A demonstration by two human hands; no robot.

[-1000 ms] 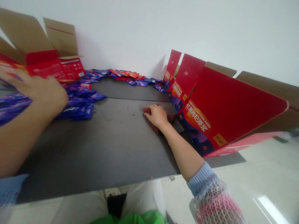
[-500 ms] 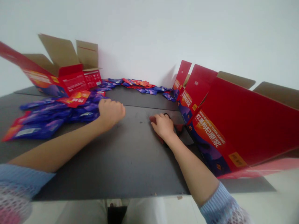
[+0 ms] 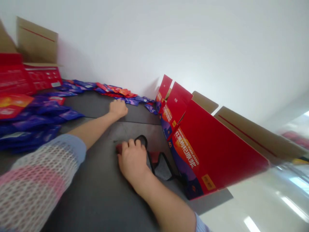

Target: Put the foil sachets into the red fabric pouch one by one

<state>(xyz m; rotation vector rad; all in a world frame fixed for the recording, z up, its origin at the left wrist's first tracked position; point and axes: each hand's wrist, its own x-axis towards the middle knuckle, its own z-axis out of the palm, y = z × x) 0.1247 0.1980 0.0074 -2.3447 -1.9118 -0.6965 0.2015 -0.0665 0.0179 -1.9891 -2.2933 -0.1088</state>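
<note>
My left hand (image 3: 118, 109) is stretched forward, its fingers curled closed in front of the row of small sachets (image 3: 123, 91). Whether it pinches a sachet is hidden. My right hand (image 3: 134, 161) lies on the table with its fingers bent over a dark object with black loops and reddish-brown parts (image 3: 163, 167); its kind is unclear. To the left, blue, purple and red sachets (image 3: 41, 119) lie in a heap.
Red printed cartons (image 3: 193, 145) with raised flaps stand along the right side of the grey table (image 3: 108, 199). Another open red carton (image 3: 43, 77) is at the far left. A white wall (image 3: 120, 38) rises behind the table.
My view has swung to the right. My left hand has moved from beside the sachet heap forward to the row at the back. The right hand stays on the dark object.
</note>
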